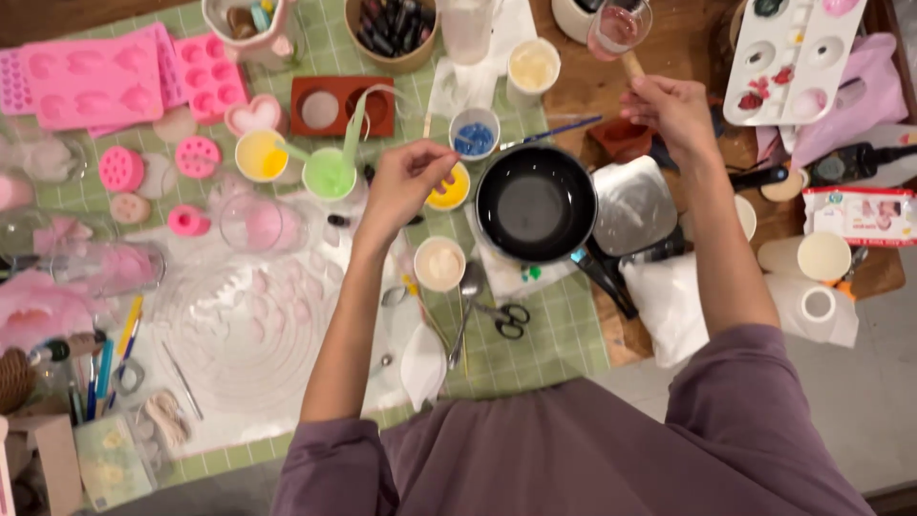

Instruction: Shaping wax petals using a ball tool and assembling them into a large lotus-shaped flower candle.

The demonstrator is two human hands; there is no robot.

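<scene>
**Two hands at work over a small black pan**

The right hand (673, 107) is closed around a short wooden handle (633, 65) and holds a little glass cup (618, 26) of pinkish liquid up beyond the far rim of the black pan (535, 203), probably kept high to clear the clutter. The left hand (406, 182) has its fingers pinched together on something small at the edge of a cup of yellow colour (449, 189), just left of the pan; what it pinches is too small to tell.

The pan sits at the middle of the table (535, 349), which is covered with a green grid mat, its handle pointing towards the person. Around it stand a blue colour cup (474, 134), a cream-filled cup (439, 263), a green cup (330, 174) and another yellow one (261, 155), all within easy reach. Scissors (506, 318) and a spoon (468, 287) lie near the front.

Pink silicone moulds (91, 81) fill the far left corner. At the right, a white paint palette (793, 57) lies tilted, and a flat white packet (864, 215) with red-and-green print rests beside a wooden board.
</scene>
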